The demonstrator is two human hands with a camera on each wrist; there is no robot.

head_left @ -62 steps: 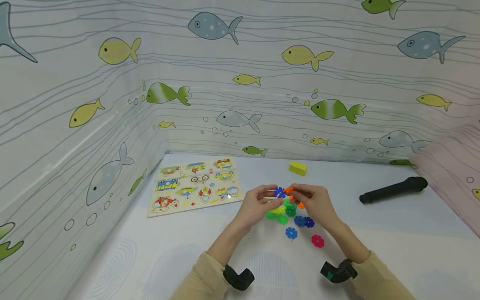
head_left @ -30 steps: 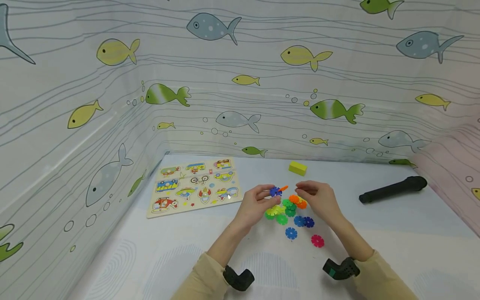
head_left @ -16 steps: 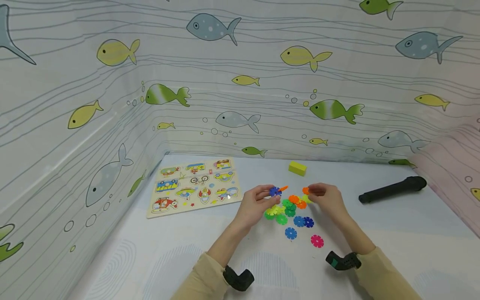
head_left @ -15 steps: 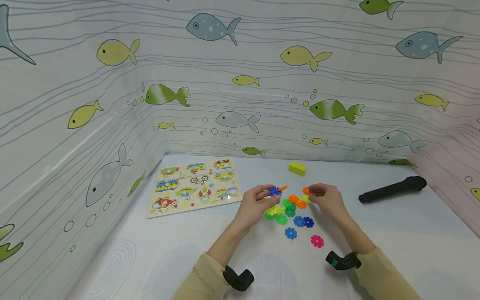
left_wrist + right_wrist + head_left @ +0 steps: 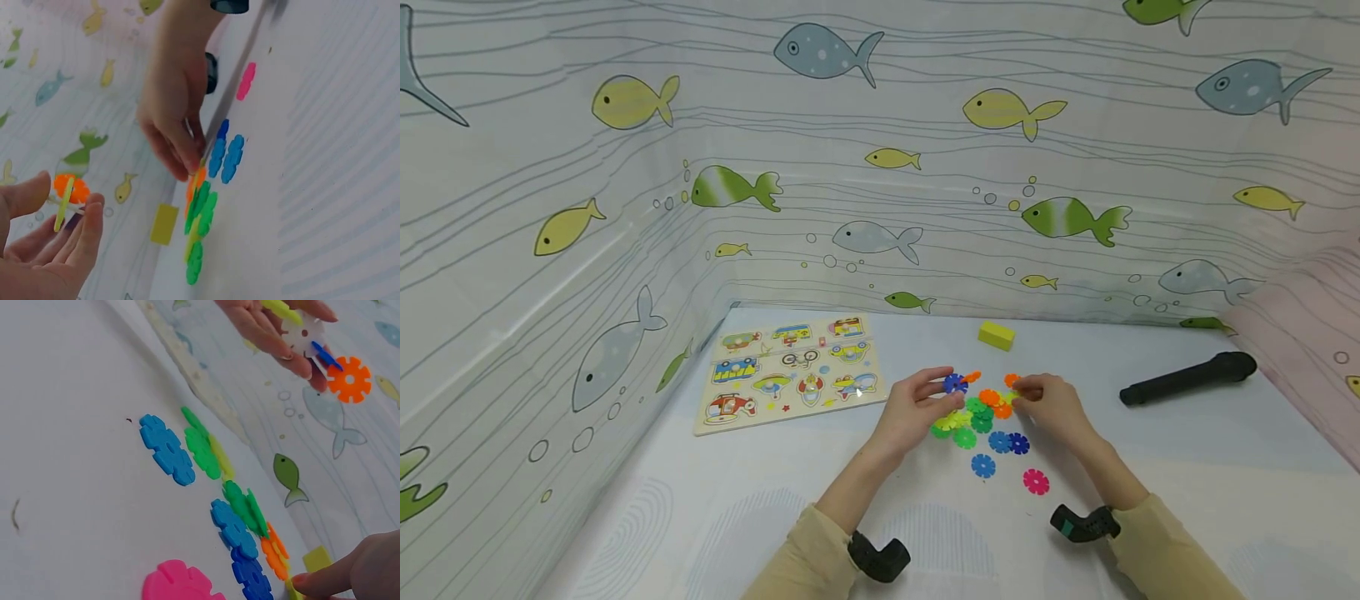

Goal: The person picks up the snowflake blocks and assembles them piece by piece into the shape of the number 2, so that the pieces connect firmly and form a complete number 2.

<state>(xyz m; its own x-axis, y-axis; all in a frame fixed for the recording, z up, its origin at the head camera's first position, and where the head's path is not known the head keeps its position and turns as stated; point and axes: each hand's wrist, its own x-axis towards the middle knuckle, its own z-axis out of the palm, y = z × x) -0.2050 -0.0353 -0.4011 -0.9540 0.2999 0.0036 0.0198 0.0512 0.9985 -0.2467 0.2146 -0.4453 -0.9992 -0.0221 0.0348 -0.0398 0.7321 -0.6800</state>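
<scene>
Just right of the puzzle board (image 5: 790,371): left hand (image 5: 913,408) pinching a joined disc cluster (image 5: 958,382); right hand (image 5: 1052,404), fingertips pinching an orange disc (image 5: 1012,381) at the loose pile (image 5: 977,421). Likely risk: cluster popping apart if squeezed askew.

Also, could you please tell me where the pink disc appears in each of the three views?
Head: the pink disc lies alone, right of centre in the lower half, nearest the camera.
Left wrist: upper middle, seen nearly edge-on, above the blue discs.
Right wrist: at the bottom edge, left of centre.
Shared landmark: the yellow block shows in all three.
</scene>
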